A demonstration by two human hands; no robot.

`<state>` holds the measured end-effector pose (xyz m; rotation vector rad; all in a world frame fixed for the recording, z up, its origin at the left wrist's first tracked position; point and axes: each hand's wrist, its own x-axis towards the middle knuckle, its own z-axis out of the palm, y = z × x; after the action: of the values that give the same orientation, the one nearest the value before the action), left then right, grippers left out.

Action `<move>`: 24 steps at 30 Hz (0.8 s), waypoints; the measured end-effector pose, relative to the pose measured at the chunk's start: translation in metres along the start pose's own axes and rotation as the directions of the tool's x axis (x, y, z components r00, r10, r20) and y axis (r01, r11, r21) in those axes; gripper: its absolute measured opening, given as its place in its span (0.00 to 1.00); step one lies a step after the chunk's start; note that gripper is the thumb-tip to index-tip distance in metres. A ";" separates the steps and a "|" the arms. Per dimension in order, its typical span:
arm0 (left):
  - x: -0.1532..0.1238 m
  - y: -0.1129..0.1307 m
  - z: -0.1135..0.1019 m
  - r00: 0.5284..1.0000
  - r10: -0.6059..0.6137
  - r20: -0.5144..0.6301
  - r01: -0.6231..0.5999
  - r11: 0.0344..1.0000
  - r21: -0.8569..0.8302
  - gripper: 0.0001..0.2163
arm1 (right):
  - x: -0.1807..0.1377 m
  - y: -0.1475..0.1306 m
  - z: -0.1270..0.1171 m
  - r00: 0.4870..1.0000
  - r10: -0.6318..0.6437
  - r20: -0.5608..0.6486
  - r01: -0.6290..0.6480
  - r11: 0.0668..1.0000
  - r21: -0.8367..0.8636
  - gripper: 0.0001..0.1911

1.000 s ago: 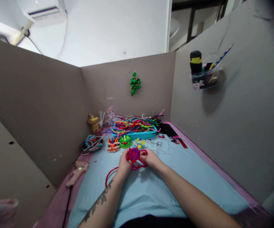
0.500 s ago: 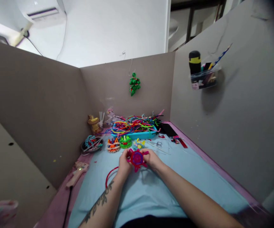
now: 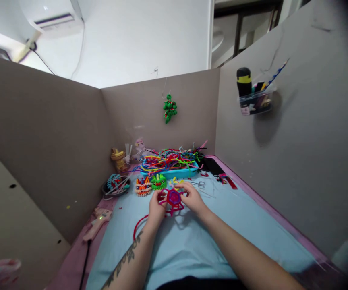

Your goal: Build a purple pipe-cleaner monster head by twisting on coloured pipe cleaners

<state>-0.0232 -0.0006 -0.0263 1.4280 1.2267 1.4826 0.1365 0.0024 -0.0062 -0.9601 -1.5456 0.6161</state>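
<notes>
Below, found light blue cloth (image 3: 213, 245) wrinkled over pink cover (image 3: 74, 257), and glue gun (image 3: 97, 225) at left with green light lit. Farther out, noted orange figure (image 3: 143, 187) and green figure (image 3: 158, 182) side by side on the cloth, scissors (image 3: 201, 185) to the right. Beyond, saw gray panels (image 3: 196, 112) on three sides, green ornament (image 3: 169, 109) hung against the back one, white wall (image 3: 146, 36) and air conditioner (image 3: 53, 14) above.

Among containers, logged dark bowl (image 3: 104, 189) first, with blue-and-red coil (image 3: 113, 182) and pale strands inside; next, blue tray (image 3: 177, 174) heaped with fuzzy stems (image 3: 170, 159). Spotted clear box (image 3: 257, 106) high on the right panel, with black-and-yellow cylinder (image 3: 244, 82) inside.

Lastly, checked fingers: held red-and-purple star-like piece (image 3: 174, 197) above the cloth, gripped narrowly at one edge in left hand (image 3: 157, 207). Touched opposite edge with right hand (image 3: 193, 199), thumb and forefinger slightly parted; could not tell any firm pinch there.
</notes>
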 end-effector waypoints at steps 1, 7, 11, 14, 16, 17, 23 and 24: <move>0.000 -0.001 0.000 1.000 -0.011 0.005 0.011 1.000 -0.003 0.13 | 0.001 -0.002 -0.003 0.999 -0.025 0.032 0.025 1.000 -0.007 0.13; -0.009 0.014 -0.004 0.978 0.136 0.160 -0.118 0.986 -0.115 0.30 | 0.008 0.001 -0.017 0.995 0.091 -0.035 -0.088 0.993 0.072 0.12; -0.016 0.026 -0.005 0.964 0.220 0.148 -0.201 0.971 -0.129 0.21 | 0.007 -0.006 -0.020 0.981 -0.149 -0.125 0.144 0.988 -0.052 0.13; -0.018 0.028 -0.001 0.962 0.097 0.254 -0.030 0.967 -0.254 0.18 | 0.000 -0.015 -0.017 0.956 -0.290 0.039 0.292 0.952 -0.089 0.16; -0.018 0.027 0.002 0.959 0.022 0.283 0.067 0.951 -0.301 0.18 | -0.004 -0.018 -0.013 0.938 -0.326 0.114 0.338 0.935 -0.104 0.19; -0.017 0.027 0.003 0.965 -0.005 0.261 0.088 0.947 -0.308 0.17 | -0.005 -0.019 -0.012 0.940 -0.321 0.118 0.334 0.936 -0.114 0.21; -0.006 0.027 0.000 0.993 -0.115 -0.007 0.099 0.888 -0.450 0.15 | 0.001 -0.009 -0.012 0.995 -0.086 -0.051 0.082 0.994 -0.076 0.17; -0.005 0.027 -0.001 0.988 -0.151 -0.036 0.114 0.860 -0.497 0.16 | 0.003 -0.008 -0.015 0.996 -0.030 -0.080 0.026 0.998 -0.054 0.16</move>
<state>-0.0209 -0.0130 -0.0017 0.9321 0.8744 1.6158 0.1488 -0.0016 0.0049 -0.9904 -1.5078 0.5128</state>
